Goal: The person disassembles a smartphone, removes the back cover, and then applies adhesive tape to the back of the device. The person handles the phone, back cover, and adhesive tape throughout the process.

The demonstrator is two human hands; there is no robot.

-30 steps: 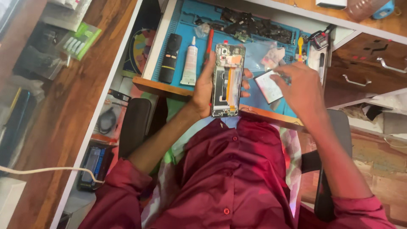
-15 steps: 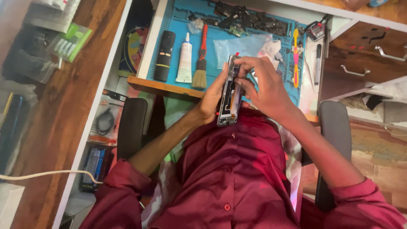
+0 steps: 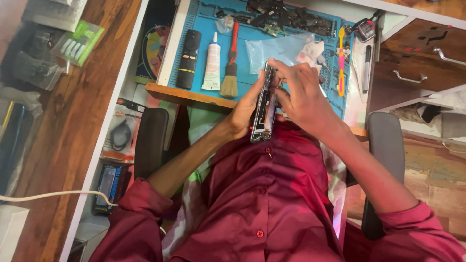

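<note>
The opened phone point(image 3: 264, 104) is held edge-on above the lap, just in front of the near edge of the blue work mat point(image 3: 252, 29), with its back cover off and the internal parts facing the right hand. The left hand point(image 3: 242, 114) cradles the phone from its left side, fingers wrapped behind the frame and closed firmly on it. The right hand point(image 3: 301, 94) lies over the upper half, fingertips pressed together on the top edge of the frame; whether they pinch a small part or tool cannot be told. For good work at this step, keep the supporting hand steady along the long edge, apply force only at the frame and not on the exposed board, and keep the phone over the mat so that loose parts fall onto it. Farther out on the mat lie a brush point(image 3: 230, 68), a white glue tube point(image 3: 212, 63), a black remote control point(image 3: 188, 58) and a clear plastic bag point(image 3: 279, 48).
</note>
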